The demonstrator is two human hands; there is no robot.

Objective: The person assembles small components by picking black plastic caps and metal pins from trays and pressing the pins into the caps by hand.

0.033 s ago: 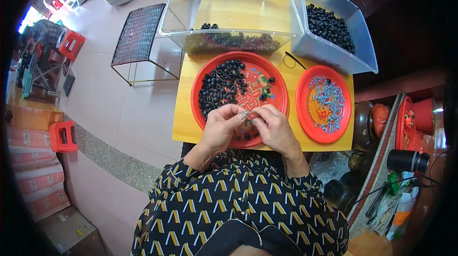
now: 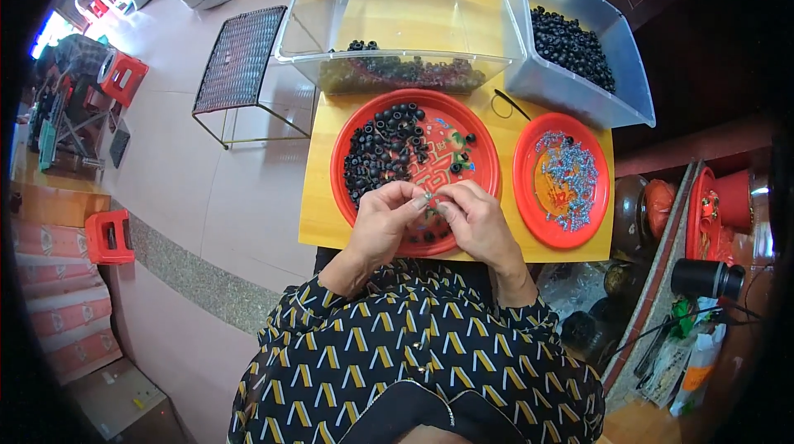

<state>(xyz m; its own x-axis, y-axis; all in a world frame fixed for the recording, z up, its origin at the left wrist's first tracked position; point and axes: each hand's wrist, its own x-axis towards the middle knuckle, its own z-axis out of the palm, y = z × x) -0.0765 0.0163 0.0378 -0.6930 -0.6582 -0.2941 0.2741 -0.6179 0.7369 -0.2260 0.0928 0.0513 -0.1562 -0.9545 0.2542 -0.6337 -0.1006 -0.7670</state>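
My left hand (image 2: 382, 225) and my right hand (image 2: 478, 225) meet fingertip to fingertip over the near edge of a large red plate (image 2: 339, 155). Together they pinch a small part (image 2: 428, 199), too tiny to make out. A heap of black rings (image 2: 380, 150) fills the plate's left half. To the right lies a smaller red plate (image 2: 524, 196) holding several small silvery pieces (image 2: 566, 179). Both plates rest on a yellow table (image 2: 318, 221).
At the table's far side stand a clear plastic tub (image 2: 397, 22) with dark pieces at its bottom and a grey tub (image 2: 579, 93) of black rings (image 2: 571, 43). A wire-mesh rack (image 2: 240, 55) and red stools (image 2: 107, 237) stand on the floor to the left. Clutter with a black cylinder (image 2: 703, 277) sits at the right.
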